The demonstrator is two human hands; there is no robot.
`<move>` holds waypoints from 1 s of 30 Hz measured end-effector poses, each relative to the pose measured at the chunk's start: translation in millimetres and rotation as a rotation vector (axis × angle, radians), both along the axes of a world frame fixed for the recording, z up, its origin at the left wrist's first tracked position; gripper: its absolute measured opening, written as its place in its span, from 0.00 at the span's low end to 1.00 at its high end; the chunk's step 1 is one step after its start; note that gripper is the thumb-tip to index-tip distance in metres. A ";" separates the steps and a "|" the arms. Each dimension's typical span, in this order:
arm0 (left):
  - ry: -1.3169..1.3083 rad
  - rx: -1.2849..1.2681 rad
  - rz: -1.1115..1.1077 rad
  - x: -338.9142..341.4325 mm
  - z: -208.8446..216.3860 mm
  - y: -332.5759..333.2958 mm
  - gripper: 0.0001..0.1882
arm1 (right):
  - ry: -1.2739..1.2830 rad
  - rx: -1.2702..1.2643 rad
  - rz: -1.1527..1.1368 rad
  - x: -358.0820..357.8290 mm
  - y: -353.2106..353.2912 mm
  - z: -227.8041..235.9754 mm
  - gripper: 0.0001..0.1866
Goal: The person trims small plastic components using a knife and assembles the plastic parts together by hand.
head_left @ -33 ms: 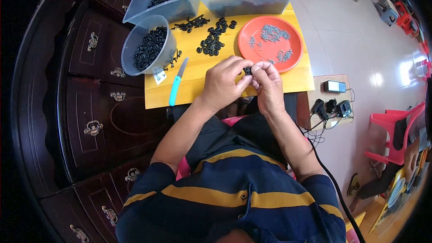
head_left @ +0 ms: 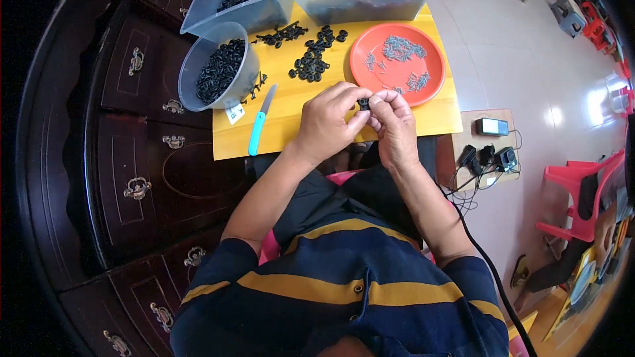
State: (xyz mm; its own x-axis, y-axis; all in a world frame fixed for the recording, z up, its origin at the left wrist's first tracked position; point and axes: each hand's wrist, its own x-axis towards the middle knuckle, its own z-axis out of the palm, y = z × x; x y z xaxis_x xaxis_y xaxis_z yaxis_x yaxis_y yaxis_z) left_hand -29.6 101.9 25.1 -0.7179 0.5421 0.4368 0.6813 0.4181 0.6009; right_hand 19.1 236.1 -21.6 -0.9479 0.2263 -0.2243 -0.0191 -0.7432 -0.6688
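Over the near edge of the yellow board (head_left: 291, 133), my left hand (head_left: 329, 121) pinches a small black round part (head_left: 363, 103) between thumb and fingers. My right hand (head_left: 395, 121) meets it there, thumb and fingertip pressed together at the part's right side; whatever they grip is too small to make out. Just beyond the right hand lies a red plate (head_left: 365, 41) with heaps of small grey metal pins (head_left: 403, 49). Loose black ring-shaped parts (head_left: 309, 66) are piled beyond my left hand. A knife with a turquoise handle (head_left: 257, 133) rests to the left.
A round clear tub (head_left: 187, 92) of black parts stands at the board's left, with two clear plastic bins (head_left: 264, 16) behind it. Dark wooden drawers (head_left: 149, 152) rise on the left. Chargers with cables (head_left: 506, 158) lie at right. A person's leg (head_left: 559, 270) shows near a pink chair (head_left: 582, 225).
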 end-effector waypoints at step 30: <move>0.038 0.060 -0.090 -14.4 -10.1 10.7 0.11 | 0.015 -0.047 -0.064 -1.7 6.4 -4.0 0.05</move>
